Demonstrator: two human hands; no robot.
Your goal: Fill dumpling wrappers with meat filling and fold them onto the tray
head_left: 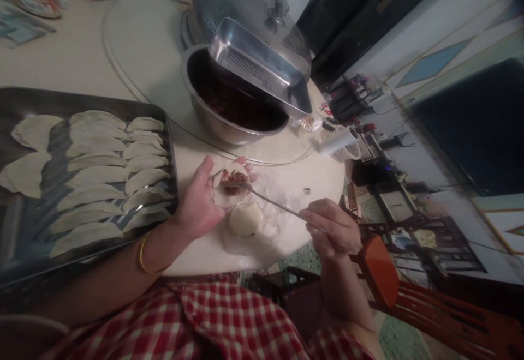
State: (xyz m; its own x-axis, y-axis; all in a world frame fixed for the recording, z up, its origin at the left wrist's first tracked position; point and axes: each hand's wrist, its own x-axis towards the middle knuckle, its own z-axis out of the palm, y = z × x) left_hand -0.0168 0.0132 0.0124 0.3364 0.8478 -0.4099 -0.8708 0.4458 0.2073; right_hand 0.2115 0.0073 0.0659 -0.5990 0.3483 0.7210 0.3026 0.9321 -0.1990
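Observation:
My left hand (pixel 201 199) cups a round dumpling wrapper (pixel 218 190), its thumb along the near side and fingertips showing past the far edge. A lump of dark reddish filling (pixel 231 184) lies on that wrapper. Pinched by its handle in my right hand (pixel 332 228), a thin metal spoon (pixel 278 204) reaches left, and its tip touches the filling. Just below my left hand, more round wrappers (pixel 246 220) rest on a clear plastic bag (pixel 282 199). Behind the hands stands a metal bowl (pixel 233 134) of dark filling.
At left, a metal tray (pixel 171 147) carries rows of folded dumplings (pixel 96 177). An empty rectangular pan (pixel 262 68) leans across the bowl's rim, before a large metal lid (pixel 249 3). A white basket (pixel 347 150) sits near the table's right edge. An orange chair (pixel 380 270) is at right.

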